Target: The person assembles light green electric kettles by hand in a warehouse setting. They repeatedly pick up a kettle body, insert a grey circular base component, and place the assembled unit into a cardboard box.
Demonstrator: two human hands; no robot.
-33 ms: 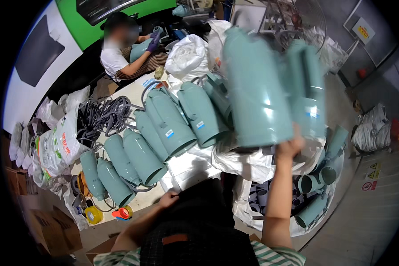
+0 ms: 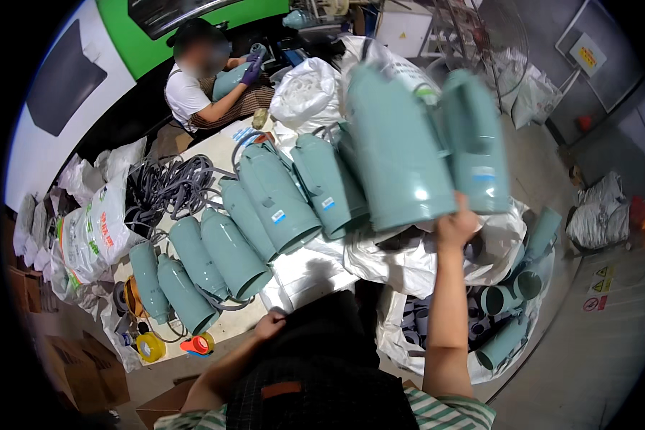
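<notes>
Two hollow green thermos shells, a large one and a narrower one with a handle, hang blurred above the right of the table. My right hand is closed at their lower rims, between the two. My left hand sits low at the table's near edge beside my dark apron, fingers curled. What it holds, if anything, is hidden. More green thermos shells lie in a slanting row on the table, their open bottoms toward me, several with small blue-and-white labels.
Dark grey straps spill from a white sack at left. Yellow tape and an orange-red roll lie at the near corner. White sacks with green and dark parts stand at right. A gloved co-worker sits beyond, holding a green shell.
My right hand and both thermos shells have shifted left and slightly up. My left hand has barely moved.
</notes>
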